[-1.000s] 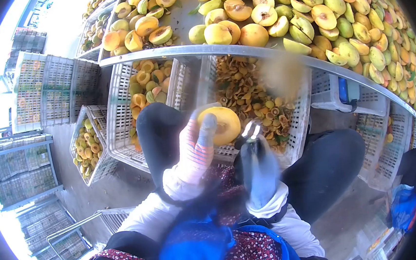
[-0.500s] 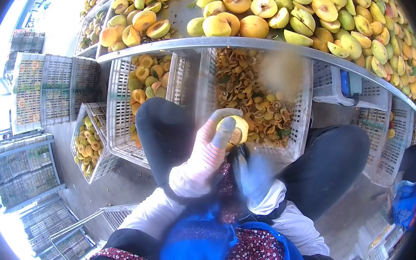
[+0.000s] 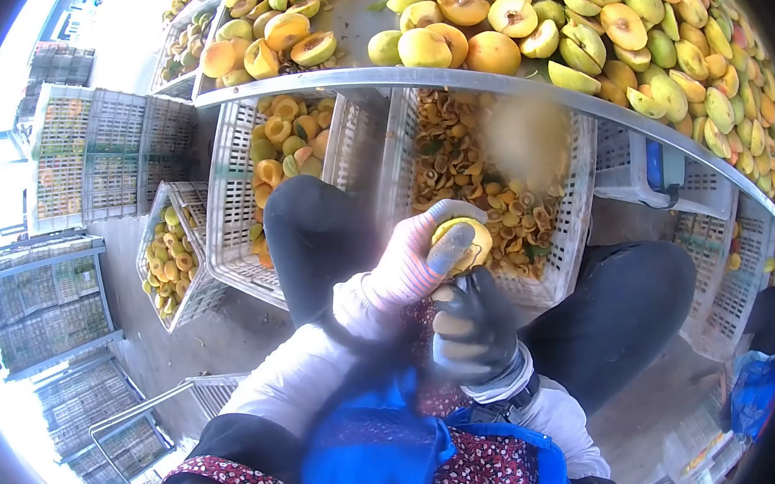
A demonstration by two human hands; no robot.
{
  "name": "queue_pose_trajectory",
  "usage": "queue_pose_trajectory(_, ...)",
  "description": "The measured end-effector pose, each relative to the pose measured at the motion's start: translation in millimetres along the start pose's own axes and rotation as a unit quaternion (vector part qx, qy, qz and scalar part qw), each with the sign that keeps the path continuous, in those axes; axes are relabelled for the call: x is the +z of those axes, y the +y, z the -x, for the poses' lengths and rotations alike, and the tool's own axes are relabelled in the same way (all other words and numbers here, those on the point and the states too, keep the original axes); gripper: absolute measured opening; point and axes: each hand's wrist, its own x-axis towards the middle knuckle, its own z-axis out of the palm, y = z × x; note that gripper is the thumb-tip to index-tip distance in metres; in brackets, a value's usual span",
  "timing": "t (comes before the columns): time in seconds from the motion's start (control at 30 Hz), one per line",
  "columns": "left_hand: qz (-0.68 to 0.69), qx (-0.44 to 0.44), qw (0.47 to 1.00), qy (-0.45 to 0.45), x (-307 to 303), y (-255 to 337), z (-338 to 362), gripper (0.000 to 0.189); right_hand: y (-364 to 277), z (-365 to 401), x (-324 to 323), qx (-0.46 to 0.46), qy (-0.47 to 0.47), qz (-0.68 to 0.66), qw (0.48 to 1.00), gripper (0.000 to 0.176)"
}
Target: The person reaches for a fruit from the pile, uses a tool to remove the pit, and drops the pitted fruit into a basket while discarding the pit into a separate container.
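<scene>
My left hand (image 3: 425, 253), in a striped glove with grey fingertips, is closed around a yellow peach (image 3: 471, 243). The cut face of the fruit is turned partly toward my right side. Just below it, my right hand (image 3: 476, 326), in a dark-coated glove, is curled with its fingertips close to the peach. Whatever it grips is hidden by the fingers. Beneath both hands, between my knees, stands a white crate (image 3: 578, 236) holding peach stones and scraps (image 3: 453, 155).
A metal-edged table (image 3: 365, 77) bears many halved peaches (image 3: 643, 22). To the left are a crate of peach halves (image 3: 223, 228), a smaller tilted crate (image 3: 200, 289) of fruit and stacked crates (image 3: 112, 154). Another person's blue garment (image 3: 754, 391) shows at far right. A blurred smudge covers part of the scraps.
Both hands and the peach appear slightly farther right, as the whole view has shifted. My right hand, blurred before, now shows curled fingers below the fruit.
</scene>
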Motion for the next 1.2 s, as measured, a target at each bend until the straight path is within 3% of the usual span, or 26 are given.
queue_pose_trajectory(0.13,0.185,-0.09,0.979,0.013,2.3,-23.5,-2.8,0.038,-3.1,-1.2,-8.9,-0.012,-0.026,-0.038,0.999,0.041)
queue_pose_trajectory(0.27,0.332,-0.102,0.931,0.111,14.2,-42.9,5.9,0.043,-9.1,0.2,-10.4,-0.021,-0.026,0.053,0.998,0.041)
queue_pose_trajectory(0.3,0.297,-0.121,0.931,0.172,10.5,-30.6,12.8,0.041,-9.7,1.6,-10.3,-0.034,-0.005,0.057,0.998,0.042)
queue_pose_trajectory(0.33,0.171,-0.033,0.952,0.25,-5.6,-33.4,16.4,0.039,-9.5,3.2,-10.5,-0.05,0.013,0.062,0.997,0.044)
queue_pose_trajectory(0.4,0.079,0.092,0.927,0.355,-41.8,-18.1,26.0,0.038,-11.3,3.8,-10.4,-0.086,0.039,0.076,0.993,0.047)
queue_pose_trajectory(0.43,0.12,0.127,0.903,0.392,-57.2,18.1,32.9,0.038,-12.5,4.8,-12.4,-0.086,0.054,0.091,0.991,0.047)
queue_pose_trajectory(0.5,-0.198,0.179,0.867,0.421,-141.6,32.9,37.7,0.041,-17.6,4.6,-16.0,-0.08,0.08,0.126,0.985,0.046)
queue_pose_trajectory(0.53,-0.46,0.091,0.767,0.438,-169.5,42.0,42.3,0.041,-16.5,3.5,-9.7,-0.087,0.123,0.167,0.974,0.045)
queue_pose_trajectory(0.57,-0.682,-0.007,0.599,0.419,-188.4,47.6,42.6,0.041,-16.0,2.1,-5.9,-0.102,0.16,0.204,0.96,0.045)
queue_pose_trajectory(0.6,-0.711,0.033,0.562,0.423,-197.9,46.3,37.1,0.04,-15.3,0.7,-3.4,-0.118,0.197,0.239,0.943,0.044)
queue_pose_trajectory(0.7,-0.573,0.178,0.687,0.41,-114.3,90.0,-10.8,0.039,-11.2,-10.2,5.1,-0.165,0.39,0.333,0.843,0.044)
queue_pose_trajectory(0.77,-0.62,0.202,0.683,0.33,-93.1,92.7,-57.0,0.044,-11.0,-12.9,1.3,-0.201,0.435,0.406,0.778,0.043)
queue_pose_trajectory(0.83,-0.638,0.132,0.701,0.292,-60.9,106.5,-100.4,0.04,-12.0,-10.7,-4.9,-0.235,0.434,0.458,0.739,0.042)
queue_pose_trajectory(0.9,-0.675,-0.043,0.704,0.217,-42.1,122.1,-144.9,0.05,-16.1,-3.8,-12.3,-0.255,0.372,0.421,0.787,0.035)
queue_pose_trajectory(0.97,-0.687,-0.071,0.697,0.193,-44.5,127.6,-166.9,0.055,-25.0,6.5,-15.8,-0.252,0.258,0.297,0.884,0.032)
queue_pose_trajectory(1.0,-0.695,-0.083,0.692,0.179,-42.5,127.1,-174.0,0.057,-25.9,6.1,-13.8,-0.262,0.284,0.328,0.862,0.03)
queue_pose_trajectory(1.07,-0.617,0.064,0.761,0.193,-53.4,114.1,-161.3,0.054,-23.8,1.7,-7.1,-0.278,0.337,0.381,0.815,0.027)
queue_pose_trajectory(1.13,-0.494,0.249,0.81,0.196,-68.7,93.3,-142.6,0.048,-17.6,-0.9,3.1,-0.33,0.343,0.525,0.705,0.028)
queue_pose_trajectory(1.2,-0.411,0.247,0.859,0.18,-49.0,91.3,-107.0,0.051,-12.5,-3.9,19.5,-0.356,0.339,0.552,0.673,0.03)
